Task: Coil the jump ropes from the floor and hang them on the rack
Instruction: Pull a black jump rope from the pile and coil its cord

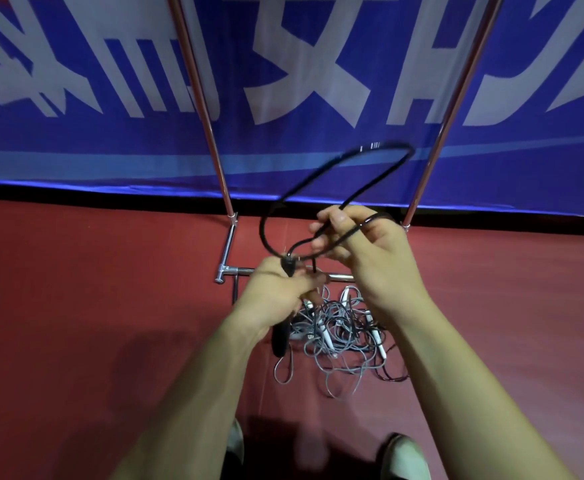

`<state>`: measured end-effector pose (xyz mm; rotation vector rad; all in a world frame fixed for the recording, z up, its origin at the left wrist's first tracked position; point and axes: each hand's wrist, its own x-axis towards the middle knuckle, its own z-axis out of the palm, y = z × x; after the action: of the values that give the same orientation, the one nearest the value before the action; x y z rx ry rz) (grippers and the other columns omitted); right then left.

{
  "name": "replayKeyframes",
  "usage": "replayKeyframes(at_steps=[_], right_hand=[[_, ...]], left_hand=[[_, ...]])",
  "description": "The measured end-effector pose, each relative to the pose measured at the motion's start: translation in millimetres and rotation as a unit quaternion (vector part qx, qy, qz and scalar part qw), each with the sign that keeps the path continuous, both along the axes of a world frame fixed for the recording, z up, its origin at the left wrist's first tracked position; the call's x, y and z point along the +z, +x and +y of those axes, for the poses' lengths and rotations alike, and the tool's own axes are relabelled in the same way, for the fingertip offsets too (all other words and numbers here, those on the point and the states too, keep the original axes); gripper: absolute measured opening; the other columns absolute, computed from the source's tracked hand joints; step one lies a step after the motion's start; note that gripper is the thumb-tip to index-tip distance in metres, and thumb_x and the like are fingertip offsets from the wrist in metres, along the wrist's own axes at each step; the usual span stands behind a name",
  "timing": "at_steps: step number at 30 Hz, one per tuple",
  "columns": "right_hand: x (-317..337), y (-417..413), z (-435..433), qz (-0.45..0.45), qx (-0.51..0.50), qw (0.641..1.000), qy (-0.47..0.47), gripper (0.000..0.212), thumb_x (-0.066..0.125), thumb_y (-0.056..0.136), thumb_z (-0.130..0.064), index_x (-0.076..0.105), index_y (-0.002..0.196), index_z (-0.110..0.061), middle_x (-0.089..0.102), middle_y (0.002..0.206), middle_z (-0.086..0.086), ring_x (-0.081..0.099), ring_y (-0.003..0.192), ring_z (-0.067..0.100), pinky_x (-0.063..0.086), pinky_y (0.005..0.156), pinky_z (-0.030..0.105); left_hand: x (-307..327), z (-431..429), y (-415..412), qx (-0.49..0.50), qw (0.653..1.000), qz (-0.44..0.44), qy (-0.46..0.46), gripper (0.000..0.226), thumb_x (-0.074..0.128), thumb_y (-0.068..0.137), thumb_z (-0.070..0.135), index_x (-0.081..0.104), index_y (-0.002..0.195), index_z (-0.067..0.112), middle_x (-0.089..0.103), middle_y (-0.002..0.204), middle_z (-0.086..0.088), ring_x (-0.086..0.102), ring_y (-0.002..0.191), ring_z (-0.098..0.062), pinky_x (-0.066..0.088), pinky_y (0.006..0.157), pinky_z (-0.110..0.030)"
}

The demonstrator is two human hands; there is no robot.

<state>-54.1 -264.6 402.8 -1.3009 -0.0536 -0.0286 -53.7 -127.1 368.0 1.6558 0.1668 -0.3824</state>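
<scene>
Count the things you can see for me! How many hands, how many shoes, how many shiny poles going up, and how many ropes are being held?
Hands: 2, left hand and right hand
Shoes: 2, left shoe and right shoe
Upright rack poles: 2, left pole and right pole
Held ropes: 1, black rope
Total: 7
The floor rope pile is too tangled to count.

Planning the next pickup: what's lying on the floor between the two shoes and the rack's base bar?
In the head view, a tangled pile of grey jump ropes with white handles lies between the shoes and the rack's base bar, partly hidden by both forearms.
</scene>
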Motion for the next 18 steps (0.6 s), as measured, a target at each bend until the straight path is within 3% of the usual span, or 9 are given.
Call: replayKeyframes(at_steps=[3, 6, 9, 11, 13, 15, 18], right_hand=[[-14.7, 1.7, -5.5, 0.041, 0.024, 0.999, -0.010, 0.021, 0.061, 0.095, -0.001, 0.070, 0.111, -0.011, 0.074, 0.101, 0.003, 0.070, 0.089, 0.015, 0.056, 0.084, 0.029], [-52.0, 1.0, -14.7, 0.067, 0.009, 0.981, -0.182, 0.028, 0.069, 0.090, 0.000, 0.068, 0.112, -0.016, 0.072, 0.104, -0.002, 0.065, 0.086, 0.010, 0.054, 0.084, 0.029], [-80.1, -4.2, -16.3, 0.076, 0.132, 0.934, -0.322, 0.009, 0.072, 0.090, -0.014, 0.071, 0.098, -0.011, 0.066, 0.084, -0.001, 0.052, 0.067, 0.009, 0.045, 0.064, 0.025], [-91.3, -7.5, -14.7, 0.074, 0.197, 0.888, -0.409, 0.015, 0.067, 0.095, -0.022, 0.071, 0.089, -0.008, 0.062, 0.074, 0.007, 0.047, 0.064, 0.010, 0.043, 0.063, 0.032], [-96.1, -7.8, -14.4, 0.070, 0.191, 0.858, -0.472, 0.027, 0.062, 0.098, -0.026, 0.068, 0.082, -0.006, 0.060, 0.070, 0.012, 0.044, 0.062, 0.012, 0.042, 0.062, 0.034], [-93.3, -6.5, -15.4, 0.048, 0.125, 0.863, -0.487, 0.034, 0.060, 0.099, -0.030, 0.061, 0.075, -0.006, 0.055, 0.062, 0.008, 0.042, 0.057, 0.013, 0.041, 0.059, 0.035], [-69.9, -1.0, -15.5, 0.036, -0.001, 0.936, -0.350, 0.032, 0.059, 0.100, -0.031, 0.065, 0.077, -0.009, 0.065, 0.064, 0.010, 0.054, 0.057, 0.017, 0.050, 0.062, 0.041]], left_hand=[[3.3, 2.2, 5.8, 0.059, 0.997, -0.037, -0.038, 0.043, 0.068, 0.088, -0.007, 0.039, 0.067, 0.016, 0.064, 0.058, -0.007, 0.069, 0.056, -0.018, 0.039, 0.047, -0.026], [10.1, 3.7, 5.8, 0.080, 0.991, -0.059, -0.091, 0.042, 0.064, 0.091, -0.007, 0.037, 0.068, 0.015, 0.075, 0.077, -0.013, 0.070, 0.060, -0.017, 0.046, 0.049, -0.020], [12.5, 2.6, 4.5, 0.069, 0.988, -0.073, -0.117, 0.044, 0.064, 0.092, -0.005, 0.035, 0.066, 0.016, 0.076, 0.082, -0.013, 0.070, 0.062, -0.017, 0.049, 0.051, -0.019], [12.7, 3.1, 4.8, 0.068, 0.985, -0.079, -0.137, 0.045, 0.064, 0.093, -0.002, 0.033, 0.066, 0.017, 0.077, 0.086, -0.014, 0.069, 0.064, -0.018, 0.049, 0.052, -0.019], [13.7, 3.7, 5.5, 0.079, 0.982, -0.083, -0.152, 0.046, 0.064, 0.093, -0.001, 0.032, 0.066, 0.017, 0.077, 0.089, -0.014, 0.069, 0.065, -0.017, 0.048, 0.051, -0.019], [13.4, 5.7, 7.4, 0.106, 0.978, -0.081, -0.160, 0.046, 0.065, 0.092, -0.001, 0.032, 0.065, 0.018, 0.077, 0.096, -0.014, 0.069, 0.065, -0.018, 0.045, 0.047, -0.019], [8.1, 11.5, 10.2, 0.119, 0.985, -0.065, -0.111, 0.046, 0.064, 0.090, -0.007, 0.034, 0.064, 0.016, 0.074, 0.109, -0.014, 0.068, 0.058, -0.017, 0.036, 0.040, -0.019]])
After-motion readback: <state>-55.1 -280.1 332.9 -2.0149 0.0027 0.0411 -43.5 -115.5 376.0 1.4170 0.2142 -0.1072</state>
